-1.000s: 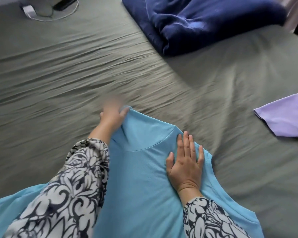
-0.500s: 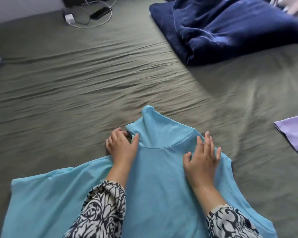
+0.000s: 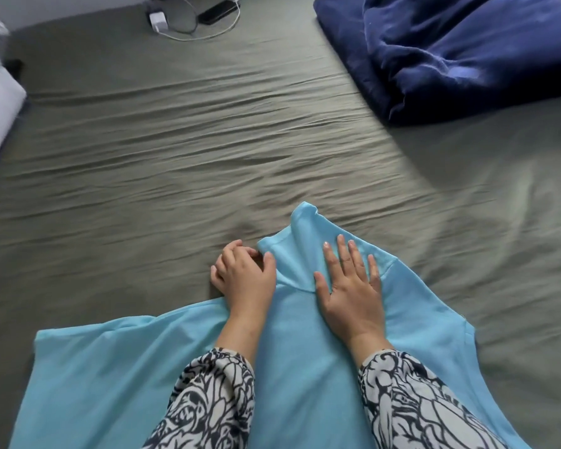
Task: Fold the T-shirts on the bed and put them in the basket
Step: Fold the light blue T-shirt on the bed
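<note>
The left hand (image 3: 242,280) sits at the left edge of the light blue T-shirt's (image 3: 305,367) collar, fingers curled and apparently pinching the cloth at the shoulder, though the pinch itself is partly hidden. A second ago this hand was stretched out and blurred, tugging the collar away from the person; it has since come back and settled beside the neckline. The right hand (image 3: 350,286) lies flat on the shirt just right of the collar, fingers straight and spread, pressing the cloth down; half a second ago its fingers were lifted and bent. The shirt now lies spread on the bed (image 3: 208,140), its left sleeve fanned out to the left of the collar. My reading: smoothing is about finished and the first fold can start. No basket is in view. Far beyond the collar lie a navy blanket (image 3: 467,53) and a charger with cable (image 3: 188,21).
</note>
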